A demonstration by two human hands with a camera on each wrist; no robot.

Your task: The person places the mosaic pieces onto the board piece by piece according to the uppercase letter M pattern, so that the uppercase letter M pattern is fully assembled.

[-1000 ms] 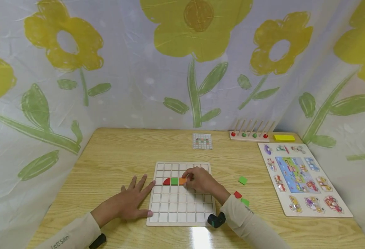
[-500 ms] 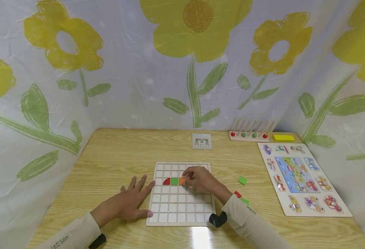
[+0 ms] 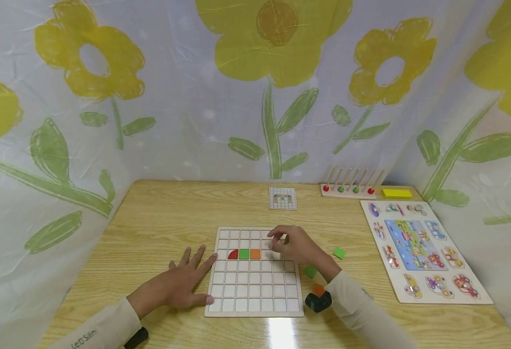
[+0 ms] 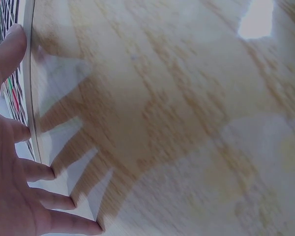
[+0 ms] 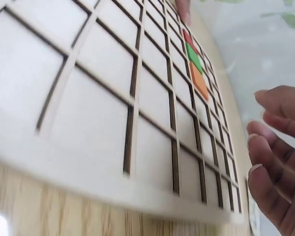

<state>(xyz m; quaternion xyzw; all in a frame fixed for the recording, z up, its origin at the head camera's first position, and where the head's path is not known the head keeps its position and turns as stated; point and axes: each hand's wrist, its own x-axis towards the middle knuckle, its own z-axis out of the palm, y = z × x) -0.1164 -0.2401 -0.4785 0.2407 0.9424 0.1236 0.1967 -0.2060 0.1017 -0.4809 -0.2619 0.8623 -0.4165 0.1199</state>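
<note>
A white wooden grid board (image 3: pixel 254 291) lies on the table in front of me. One row of it holds a red quarter-round tile (image 3: pixel 233 254), a green square tile (image 3: pixel 244 254) and an orange square tile (image 3: pixel 255 254), side by side. My left hand (image 3: pixel 181 283) lies with spread fingers at the board's left edge; its thumb and index fingertip touch the rim. Over the right part of the board hovers my right hand (image 3: pixel 298 246), fingers loosely bent. The right wrist view shows nothing between those fingers, and the orange tile (image 5: pixel 198 80) sits apart from them.
Right of the board lie a green tile (image 3: pixel 339 252), another green tile (image 3: pixel 311 271) and an orange tile (image 3: pixel 318 290) beside the right wrist. A pattern card (image 3: pixel 282 198) lies behind the board. Farther right are a peg stand (image 3: pixel 348 195), a yellow block (image 3: pixel 397 194) and a picture puzzle (image 3: pixel 421 294).
My right hand has let go of the orange tile on the board and moved right and slightly away. More loose tiles show beside its wrist. The left hand has stayed still.
</note>
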